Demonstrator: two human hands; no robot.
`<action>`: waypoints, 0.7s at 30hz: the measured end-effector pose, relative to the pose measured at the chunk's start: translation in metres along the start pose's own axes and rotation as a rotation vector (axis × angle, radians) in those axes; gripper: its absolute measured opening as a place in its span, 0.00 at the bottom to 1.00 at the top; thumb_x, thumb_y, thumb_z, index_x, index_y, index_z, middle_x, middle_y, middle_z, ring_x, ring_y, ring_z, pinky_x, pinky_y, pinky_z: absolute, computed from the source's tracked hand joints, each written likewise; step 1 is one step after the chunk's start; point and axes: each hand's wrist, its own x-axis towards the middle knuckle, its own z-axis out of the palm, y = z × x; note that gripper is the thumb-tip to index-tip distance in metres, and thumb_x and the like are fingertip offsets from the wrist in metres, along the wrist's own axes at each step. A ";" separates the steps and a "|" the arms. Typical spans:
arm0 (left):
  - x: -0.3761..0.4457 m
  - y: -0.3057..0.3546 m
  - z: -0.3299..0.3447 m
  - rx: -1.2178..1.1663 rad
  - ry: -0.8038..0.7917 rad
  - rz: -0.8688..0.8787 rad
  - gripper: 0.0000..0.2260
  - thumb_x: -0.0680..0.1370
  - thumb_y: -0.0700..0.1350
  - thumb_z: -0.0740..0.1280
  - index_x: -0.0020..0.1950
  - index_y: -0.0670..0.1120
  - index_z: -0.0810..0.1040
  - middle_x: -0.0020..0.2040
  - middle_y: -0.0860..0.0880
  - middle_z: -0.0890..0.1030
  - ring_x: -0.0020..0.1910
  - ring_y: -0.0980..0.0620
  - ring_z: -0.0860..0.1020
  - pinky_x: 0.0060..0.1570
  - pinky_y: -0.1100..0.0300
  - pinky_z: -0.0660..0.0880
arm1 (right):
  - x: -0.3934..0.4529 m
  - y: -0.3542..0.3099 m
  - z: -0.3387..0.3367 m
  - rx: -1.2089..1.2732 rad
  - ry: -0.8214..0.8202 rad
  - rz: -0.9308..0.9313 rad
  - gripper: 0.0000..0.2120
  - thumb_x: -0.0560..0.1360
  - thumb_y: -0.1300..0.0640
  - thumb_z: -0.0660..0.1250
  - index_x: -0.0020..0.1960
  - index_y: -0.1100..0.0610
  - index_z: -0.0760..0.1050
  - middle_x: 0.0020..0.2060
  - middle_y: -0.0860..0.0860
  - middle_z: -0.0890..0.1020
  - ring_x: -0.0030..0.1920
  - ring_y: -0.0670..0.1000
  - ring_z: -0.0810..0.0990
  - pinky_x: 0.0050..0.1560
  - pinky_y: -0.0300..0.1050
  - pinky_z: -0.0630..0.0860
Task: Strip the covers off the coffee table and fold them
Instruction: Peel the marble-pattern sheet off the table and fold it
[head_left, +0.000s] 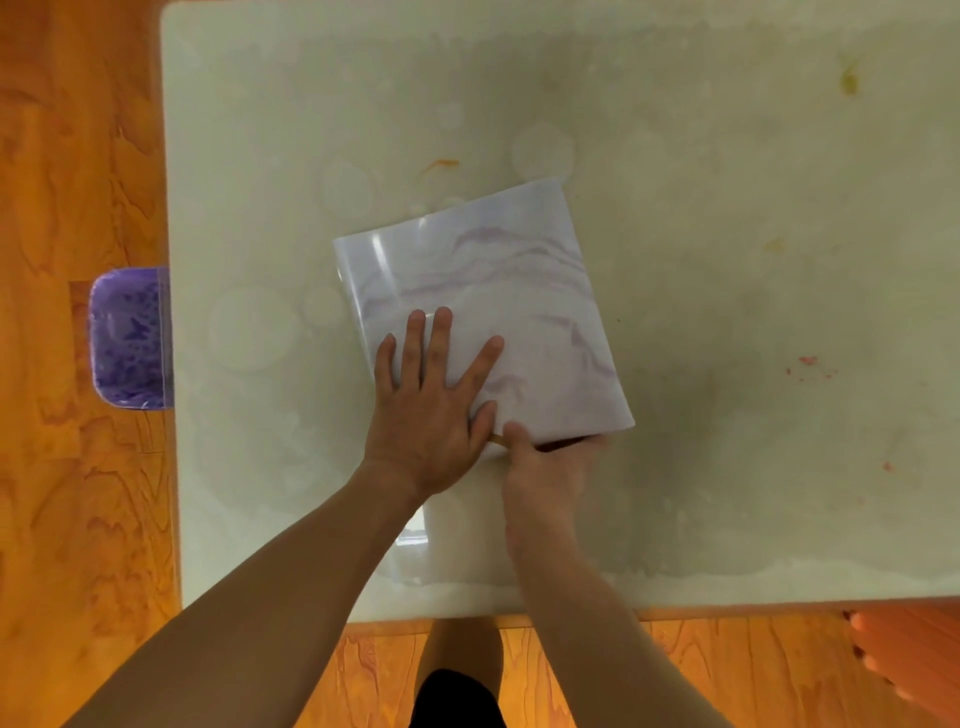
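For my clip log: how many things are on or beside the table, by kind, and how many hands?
Folded marbled covers on the coffee table: 1
Purple bins beside the table: 1
Hands on the cover, left hand and right hand: 2
Total: 4

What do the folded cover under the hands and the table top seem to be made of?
The folded cover looks like thin, glossy plastic sheet, likely vinyl: it shows sharp light glare, a crisp crease and a printed purple marble pattern. The table top seems a hard, smooth, pale surface, maybe stone or laminate; faint ring marks and small stains sit on it. The exact material is unclear.
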 end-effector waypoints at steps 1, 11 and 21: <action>0.001 0.000 0.000 0.000 0.000 -0.004 0.29 0.82 0.63 0.49 0.83 0.59 0.47 0.83 0.38 0.44 0.81 0.35 0.43 0.76 0.33 0.47 | -0.001 0.004 0.004 -0.059 0.042 -0.042 0.37 0.73 0.61 0.75 0.74 0.50 0.59 0.64 0.48 0.77 0.61 0.48 0.78 0.65 0.51 0.76; 0.000 -0.006 0.004 -0.031 0.042 0.013 0.29 0.83 0.62 0.51 0.83 0.59 0.49 0.83 0.40 0.45 0.82 0.38 0.43 0.76 0.34 0.48 | 0.015 0.007 -0.024 -0.274 -0.235 -0.427 0.23 0.74 0.62 0.75 0.65 0.48 0.73 0.56 0.39 0.82 0.58 0.41 0.80 0.55 0.29 0.75; 0.065 -0.052 -0.033 0.157 0.088 0.215 0.39 0.78 0.69 0.54 0.80 0.43 0.62 0.71 0.40 0.70 0.70 0.38 0.65 0.72 0.37 0.58 | 0.042 -0.017 -0.042 0.114 -0.393 -0.023 0.15 0.76 0.61 0.72 0.62 0.55 0.81 0.59 0.56 0.84 0.61 0.57 0.82 0.67 0.60 0.73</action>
